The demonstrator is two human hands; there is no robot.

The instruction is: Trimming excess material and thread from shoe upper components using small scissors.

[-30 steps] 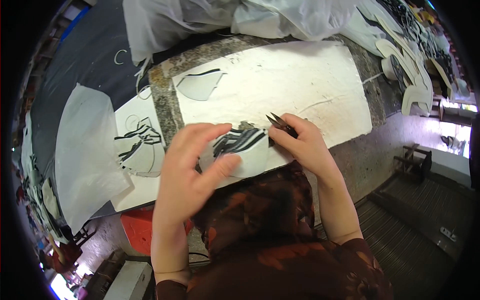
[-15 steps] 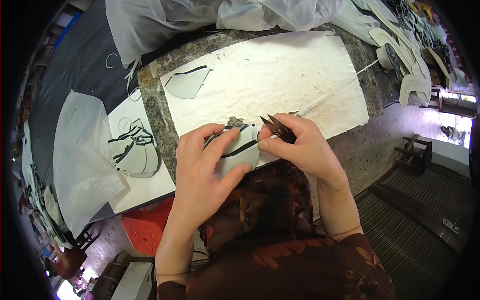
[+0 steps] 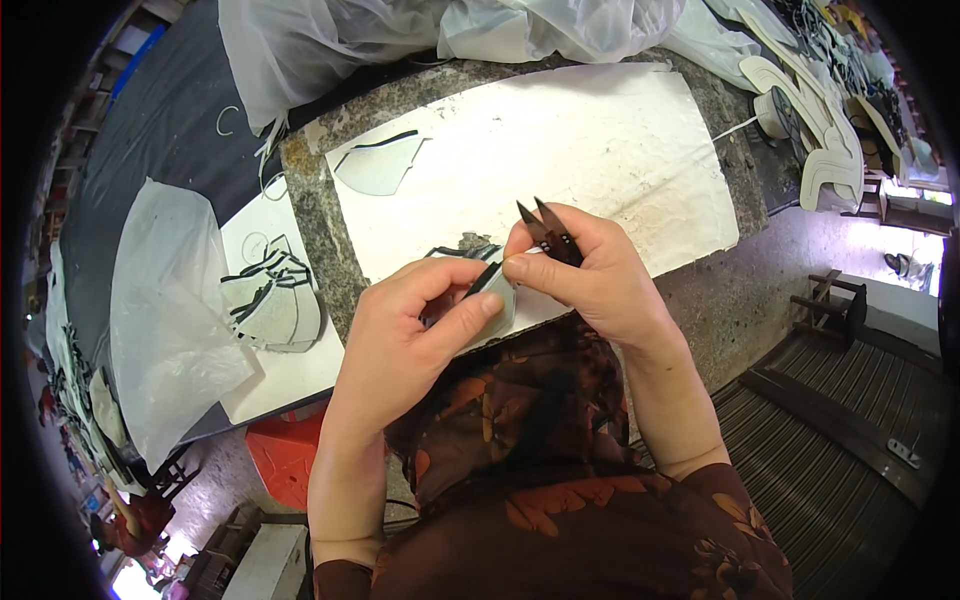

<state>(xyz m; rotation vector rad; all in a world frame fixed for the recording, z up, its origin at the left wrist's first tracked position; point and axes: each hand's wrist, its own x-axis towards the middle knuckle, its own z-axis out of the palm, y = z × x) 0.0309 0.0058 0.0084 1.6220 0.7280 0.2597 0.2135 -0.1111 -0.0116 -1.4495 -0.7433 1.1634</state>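
My left hand (image 3: 400, 325) pinches a pale grey fabric piece (image 3: 503, 310) with black edging between thumb and fingers, lifting it at the front edge of the table. Thread snips (image 3: 556, 240) sit in my right hand (image 3: 610, 275), blades apart and pointing away from me. The right thumb and fingertip also meet at the upper right corner of the held piece. Another dark-edged piece (image 3: 462, 250) shows partly behind the left fingers. Farther off, a similar grey piece (image 3: 380, 166) lies flat on the white sheet (image 3: 570, 140).
A stack of edged pieces (image 3: 283, 318) lies on a white board at left, beside a clear plastic bag (image 3: 165, 330). More plastic (image 3: 330, 60) covers the far side. At right are a spool (image 3: 775, 113) and pale cut shapes (image 3: 830, 150). A red stool (image 3: 285, 455) stands below.
My left fingers have closed in and tilted the grey piece up. My right hand has moved slightly away from me, its thumb now at the piece's corner, and the snips point more upright.
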